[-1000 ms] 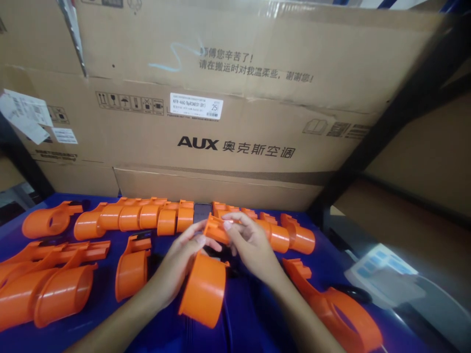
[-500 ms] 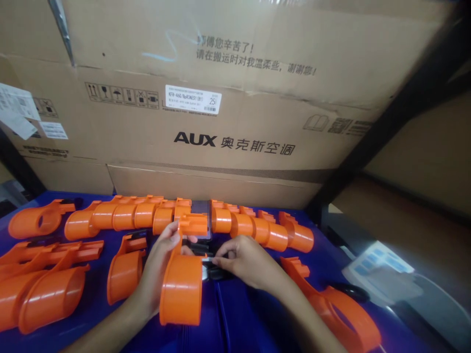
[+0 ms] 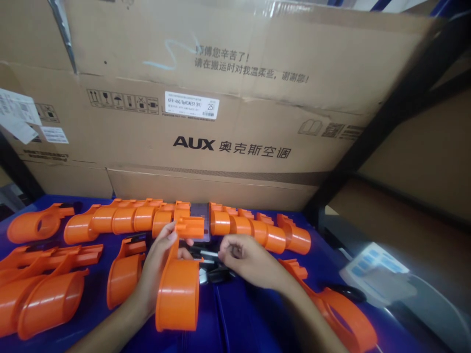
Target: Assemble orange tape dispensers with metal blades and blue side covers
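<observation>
In the middle, my left hand [image 3: 156,262] is closed around the upright arm of an orange plastic tape dispenser [image 3: 178,296], its wide ring hanging down. To its right, my right hand [image 3: 247,260] is closed, thumb and fingertips pinching the end of a thin silver strip [image 3: 209,254]. A toothed metal edge shows just below that strip. Under my right fingers lie small black parts [image 3: 220,275] with a shiny metal piece beside them. The dispenser hides the fingertips of my left hand in part.
More orange dispensers stand in a back row [image 3: 239,228], with others at the left [image 3: 51,304] and right [image 3: 349,318] on the blue surface [image 3: 243,323]. A large cardboard box [image 3: 235,113] rises behind. Dark rack posts [image 3: 371,132] slant at the sides.
My right hand has shifted slightly right, and more of the silver strip shows between the hands. The dispenser in my left hand has moved slightly left and down in view.
</observation>
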`<state>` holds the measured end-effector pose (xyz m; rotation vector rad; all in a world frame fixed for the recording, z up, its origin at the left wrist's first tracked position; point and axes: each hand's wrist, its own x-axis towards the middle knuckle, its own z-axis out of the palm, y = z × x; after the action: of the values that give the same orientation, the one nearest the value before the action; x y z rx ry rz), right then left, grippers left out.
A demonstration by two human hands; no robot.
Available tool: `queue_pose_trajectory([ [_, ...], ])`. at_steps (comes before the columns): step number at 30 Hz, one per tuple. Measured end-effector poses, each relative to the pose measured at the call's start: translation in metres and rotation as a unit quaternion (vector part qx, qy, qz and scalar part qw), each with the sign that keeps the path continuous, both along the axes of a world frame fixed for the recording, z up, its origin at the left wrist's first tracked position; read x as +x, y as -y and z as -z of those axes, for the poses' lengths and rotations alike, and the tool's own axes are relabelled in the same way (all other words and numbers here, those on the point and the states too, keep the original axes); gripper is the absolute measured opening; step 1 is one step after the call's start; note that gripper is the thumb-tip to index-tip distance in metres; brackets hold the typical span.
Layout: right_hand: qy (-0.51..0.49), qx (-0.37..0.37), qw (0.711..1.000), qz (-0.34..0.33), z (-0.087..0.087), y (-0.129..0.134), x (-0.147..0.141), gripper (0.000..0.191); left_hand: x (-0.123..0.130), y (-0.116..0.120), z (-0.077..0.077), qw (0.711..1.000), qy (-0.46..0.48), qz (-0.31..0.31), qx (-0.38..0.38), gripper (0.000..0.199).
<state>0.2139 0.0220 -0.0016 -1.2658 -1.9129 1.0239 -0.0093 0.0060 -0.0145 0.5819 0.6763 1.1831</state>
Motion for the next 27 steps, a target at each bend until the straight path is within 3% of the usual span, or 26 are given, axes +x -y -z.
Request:
queue_pose_trajectory([
  [5,-0.171,0.031,0.978,0.113,-0.005,-0.001,0.002,0.017,0.002,0.002,0.003,0.995,-0.092,-0.032,0.037,0.065],
  [10,-0.290,-0.016,0.947,0.138,-0.003,-0.003,0.001,0.028,0.006,0.005,-0.004,0.988,-0.131,-0.064,0.040,0.080],
  [16,-0.347,-0.015,0.931,0.116,0.002,-0.002,-0.005,0.027,0.011,0.008,-0.007,0.984,-0.159,-0.065,0.047,0.081],
  [21,-0.385,0.016,0.910,0.152,0.006,-0.003,-0.009,0.031,0.010,0.008,-0.003,0.984,-0.164,-0.047,0.056,0.078],
  [27,-0.361,0.012,0.917,0.167,0.004,-0.002,-0.010,0.031,0.011,0.010,-0.006,0.989,-0.135,-0.044,0.046,0.079],
])
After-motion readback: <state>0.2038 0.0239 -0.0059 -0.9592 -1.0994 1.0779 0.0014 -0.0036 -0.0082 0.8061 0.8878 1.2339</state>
